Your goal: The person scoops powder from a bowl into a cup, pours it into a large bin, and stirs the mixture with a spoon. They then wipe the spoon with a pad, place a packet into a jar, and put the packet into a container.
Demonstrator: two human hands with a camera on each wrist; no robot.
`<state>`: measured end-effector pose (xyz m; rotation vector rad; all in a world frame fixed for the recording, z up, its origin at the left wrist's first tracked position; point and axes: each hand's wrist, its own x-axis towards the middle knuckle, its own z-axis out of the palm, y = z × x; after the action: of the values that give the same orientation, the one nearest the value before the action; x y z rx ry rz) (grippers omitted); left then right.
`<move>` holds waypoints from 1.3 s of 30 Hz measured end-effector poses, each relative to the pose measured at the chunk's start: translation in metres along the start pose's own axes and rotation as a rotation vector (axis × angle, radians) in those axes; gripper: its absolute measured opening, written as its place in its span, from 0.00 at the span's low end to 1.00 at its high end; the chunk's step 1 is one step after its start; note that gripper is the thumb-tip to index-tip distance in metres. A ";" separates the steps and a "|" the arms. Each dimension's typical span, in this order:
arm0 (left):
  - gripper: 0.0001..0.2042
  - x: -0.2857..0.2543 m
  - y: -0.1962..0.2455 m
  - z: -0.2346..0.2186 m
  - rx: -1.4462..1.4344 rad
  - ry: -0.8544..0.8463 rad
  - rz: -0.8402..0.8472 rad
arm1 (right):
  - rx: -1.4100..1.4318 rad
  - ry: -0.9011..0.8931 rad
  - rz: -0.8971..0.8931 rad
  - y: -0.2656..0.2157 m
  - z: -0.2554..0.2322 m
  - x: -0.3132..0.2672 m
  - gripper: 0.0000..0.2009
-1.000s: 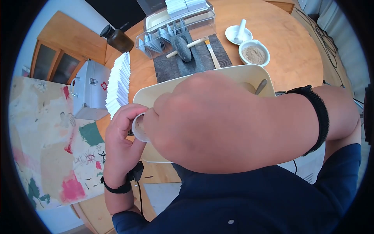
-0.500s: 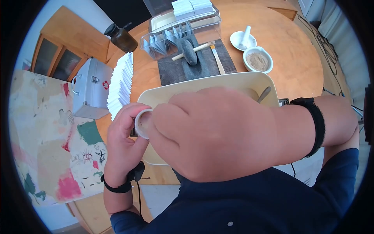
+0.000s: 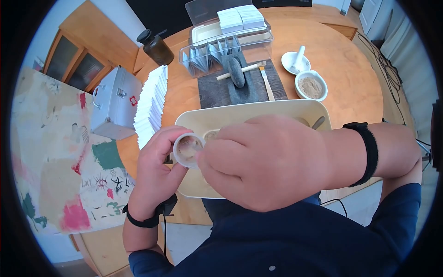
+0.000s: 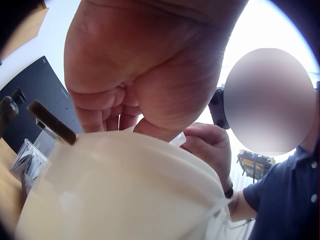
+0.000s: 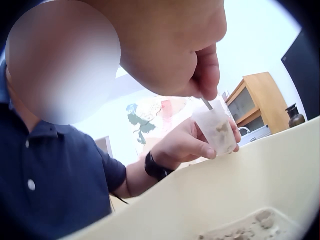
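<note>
My left hand (image 3: pixel 159 164) holds a small translucent plastic cup (image 3: pixel 187 148) between thumb and fingers, over the left end of a cream basin (image 3: pixel 203 117). Brownish residue clings to the cup's inside. My right hand (image 3: pixel 272 161) is right at the cup's mouth. In the right wrist view its fingers pinch a thin metal handle (image 5: pixel 207 104) that reaches down into the cup; its lower end is hidden. Inside the basin, a shallow clear dish (image 5: pixel 260 225) holds brownish crumbs. A spoon handle (image 3: pixel 318 122) leans at the basin's right end.
Beyond the basin, a brush (image 3: pixel 267 83) and a stone wheel with a wooden handle (image 3: pixel 236 74) lie on a dark mat (image 3: pixel 210 92). A mortar of powder (image 3: pixel 311 87) stands right, near a pestle (image 3: pixel 300 54). Folded white papers (image 3: pixel 151 106) and a metal case (image 3: pixel 115 104) stand left.
The head view has shifted, so the table things appear further right and lower. My right hand covers less of the cup, and more of the cup's inside shows. Both hands keep their hold.
</note>
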<state>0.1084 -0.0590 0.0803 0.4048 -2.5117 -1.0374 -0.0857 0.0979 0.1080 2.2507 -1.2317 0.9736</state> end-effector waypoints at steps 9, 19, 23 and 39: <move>0.19 0.000 -0.003 -0.002 0.049 0.019 0.039 | 0.084 -0.105 -0.008 0.001 -0.003 0.001 0.11; 0.20 -0.003 -0.003 -0.005 0.032 0.030 0.077 | 0.416 -0.099 0.090 0.009 -0.012 0.003 0.16; 0.20 -0.001 -0.002 -0.005 0.051 0.015 0.114 | 0.410 -0.054 0.073 0.006 -0.009 0.001 0.19; 0.20 0.002 0.001 -0.001 0.016 0.029 0.043 | 0.248 0.179 0.044 0.009 -0.005 -0.009 0.18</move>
<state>0.1071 -0.0598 0.0819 0.3660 -2.4934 -0.9891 -0.0988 0.1012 0.1045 2.2652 -1.1397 1.3792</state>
